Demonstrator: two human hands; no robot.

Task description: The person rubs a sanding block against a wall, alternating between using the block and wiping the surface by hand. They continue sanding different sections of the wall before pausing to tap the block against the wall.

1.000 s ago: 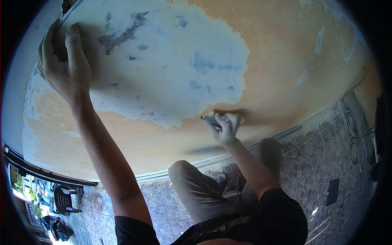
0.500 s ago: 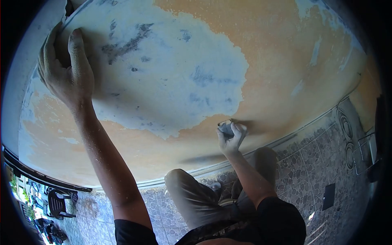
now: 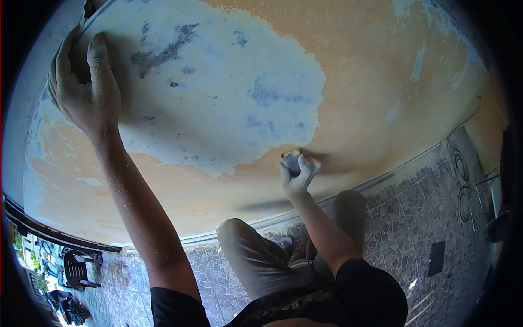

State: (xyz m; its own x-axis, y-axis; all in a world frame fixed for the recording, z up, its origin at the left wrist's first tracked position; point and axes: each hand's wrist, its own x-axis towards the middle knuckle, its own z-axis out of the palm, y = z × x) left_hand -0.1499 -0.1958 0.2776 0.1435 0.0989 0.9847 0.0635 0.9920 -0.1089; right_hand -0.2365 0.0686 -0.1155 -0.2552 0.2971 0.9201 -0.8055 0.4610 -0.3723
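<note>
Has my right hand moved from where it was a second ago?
Yes. Judged against the pale patch on the wall, the right hand, gripping the block, has shifted rightward in the view.

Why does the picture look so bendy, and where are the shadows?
Head view: the corners are black and the wall looks bent along its bottom edge, probably from a wide lens; in the head view, soft shadows lie on the wall beside the left hand and the right hand.

The left hand (image 3: 87, 103) reaches high (loosely cupped, it seems), the right hand (image 3: 297, 181) clenched lower down.
</note>
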